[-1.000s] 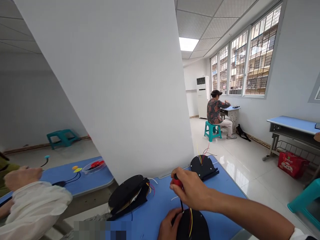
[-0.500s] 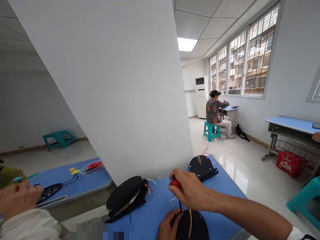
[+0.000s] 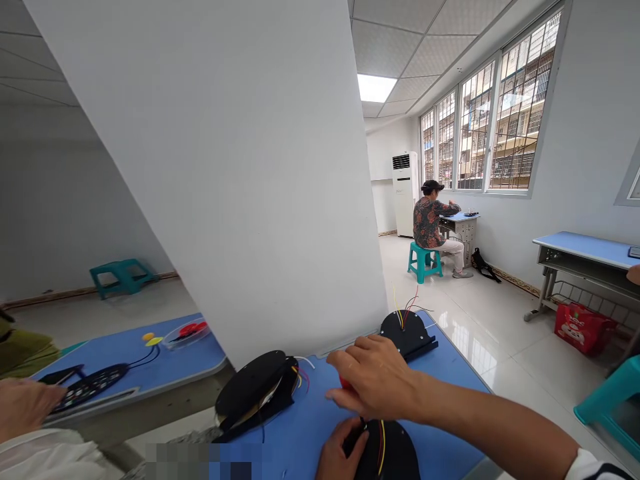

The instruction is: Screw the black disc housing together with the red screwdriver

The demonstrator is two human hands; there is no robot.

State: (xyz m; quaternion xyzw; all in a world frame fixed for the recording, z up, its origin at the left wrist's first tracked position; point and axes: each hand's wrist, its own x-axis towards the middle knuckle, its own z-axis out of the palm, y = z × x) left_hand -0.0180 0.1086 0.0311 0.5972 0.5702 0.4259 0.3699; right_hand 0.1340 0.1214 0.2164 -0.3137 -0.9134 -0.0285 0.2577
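Observation:
My right hand [image 3: 380, 380] is closed around a red-handled screwdriver [image 3: 345, 383], whose lower end meets the edge of a round black plate [image 3: 397, 447]. Yellow and dark red wires run over that plate. Beside the screwdriver's lower end, my left hand [image 3: 343, 450] pinches the plate's left edge; what lies between its fingertips is hidden. Behind my right hand is another black disc assembly [image 3: 407, 333] with wires standing up. To the left, a tilted black disc assembly [image 3: 255, 393] has white, yellow and red wires at its right side.
A white pillar [image 3: 270, 200] rises behind the blue table [image 3: 310, 427]. At left, a co-worker's hand [image 3: 30, 407] is by a black perforated panel [image 3: 95, 387], near a clear tray [image 3: 184, 333] with red items. A seated person [image 3: 427, 217] works farther back.
My right hand has turned on the screwdriver, its fingers now covering more of the red handle. My left hand stays at the plate. The co-worker's hand at left has lowered.

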